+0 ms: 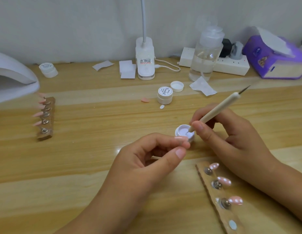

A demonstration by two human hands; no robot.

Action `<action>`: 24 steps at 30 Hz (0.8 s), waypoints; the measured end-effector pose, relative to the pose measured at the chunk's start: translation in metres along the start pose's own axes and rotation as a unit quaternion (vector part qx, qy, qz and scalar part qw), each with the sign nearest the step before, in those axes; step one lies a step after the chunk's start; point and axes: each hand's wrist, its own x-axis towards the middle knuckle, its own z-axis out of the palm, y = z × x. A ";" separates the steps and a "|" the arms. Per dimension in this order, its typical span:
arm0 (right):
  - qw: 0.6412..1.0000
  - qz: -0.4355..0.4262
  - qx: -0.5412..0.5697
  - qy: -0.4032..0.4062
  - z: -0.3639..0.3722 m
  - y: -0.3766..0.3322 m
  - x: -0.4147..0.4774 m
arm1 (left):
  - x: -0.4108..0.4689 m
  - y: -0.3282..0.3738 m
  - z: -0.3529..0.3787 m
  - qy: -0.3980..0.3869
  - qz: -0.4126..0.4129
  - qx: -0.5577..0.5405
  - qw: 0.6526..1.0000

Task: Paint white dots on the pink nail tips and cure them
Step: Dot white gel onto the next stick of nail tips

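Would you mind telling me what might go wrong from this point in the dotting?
1. The right hand has the dotting tool down in the open pot; an overloaded tip may leave blobs rather than neat dots.
2. The right forearm lies close beside the dotted tips on the near strip; if uncured, they could smear.
3. The pot is small and only the left hand seems to steady it; a nudge might tip it.

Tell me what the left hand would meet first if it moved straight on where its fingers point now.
The small open pot: the left hand points straight at it, fingertips seemingly already at its wall. Beyond it is the right hand.
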 end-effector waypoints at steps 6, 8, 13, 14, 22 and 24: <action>1.000 0.007 -0.008 -0.008 0.000 0.000 0.000 | 0.000 -0.003 -0.001 -0.017 0.006 0.010 1.000; 1.000 0.011 0.001 -0.004 0.000 0.000 0.000 | 0.000 -0.004 -0.003 -0.020 0.007 0.020 1.000; 0.988 0.065 0.125 0.055 -0.002 -0.003 0.000 | -0.001 -0.003 -0.001 -0.047 0.021 0.063 0.997; 0.979 0.079 0.173 0.072 -0.003 -0.005 -0.001 | -0.001 -0.003 -0.001 -0.049 0.023 0.069 0.996; 0.875 0.189 0.439 0.072 -0.005 -0.009 -0.003 | -0.001 -0.004 0.001 -0.051 0.013 0.059 0.997; 0.867 0.186 0.459 0.047 -0.005 -0.010 -0.004 | -0.001 -0.003 0.001 -0.055 0.008 0.054 0.997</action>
